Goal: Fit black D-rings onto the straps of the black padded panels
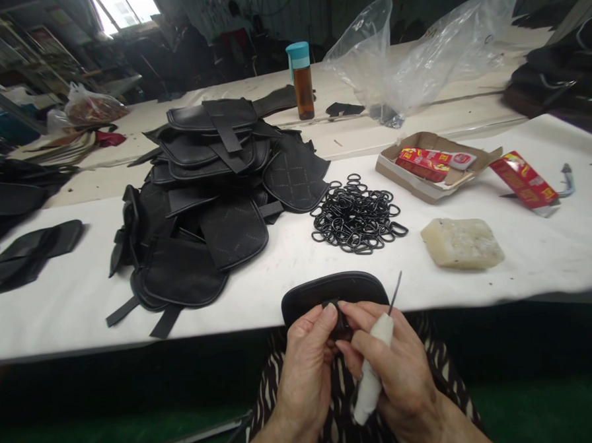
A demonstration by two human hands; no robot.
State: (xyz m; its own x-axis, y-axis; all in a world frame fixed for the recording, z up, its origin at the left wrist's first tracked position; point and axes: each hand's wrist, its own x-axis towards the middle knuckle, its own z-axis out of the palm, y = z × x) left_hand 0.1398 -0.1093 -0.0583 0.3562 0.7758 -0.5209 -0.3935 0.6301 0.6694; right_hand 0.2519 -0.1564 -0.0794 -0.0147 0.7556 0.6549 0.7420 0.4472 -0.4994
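Over the table's front edge lies a black leather-like panel (332,287) with a rounded, piped rim. My left hand (308,363) pinches a short black strap (340,323) on it between thumb and fingers. In my right hand (400,368) is an awl (376,366) with a white wrapped handle, its thin metal point slanting up. The fingertips of that hand also touch the strap beside the left ones. Whether a ring sits in the strap's fold is hidden by my fingers. Just beyond the panel is a heap of black D-rings (358,211).
Left of the rings rises a pile of black panels with straps (206,206). A yellowish block (462,242), an open cardboard box (413,185) and a red carton (525,180) are to the right. Behind stand a bottle (302,82) and a clear plastic bag (431,59).
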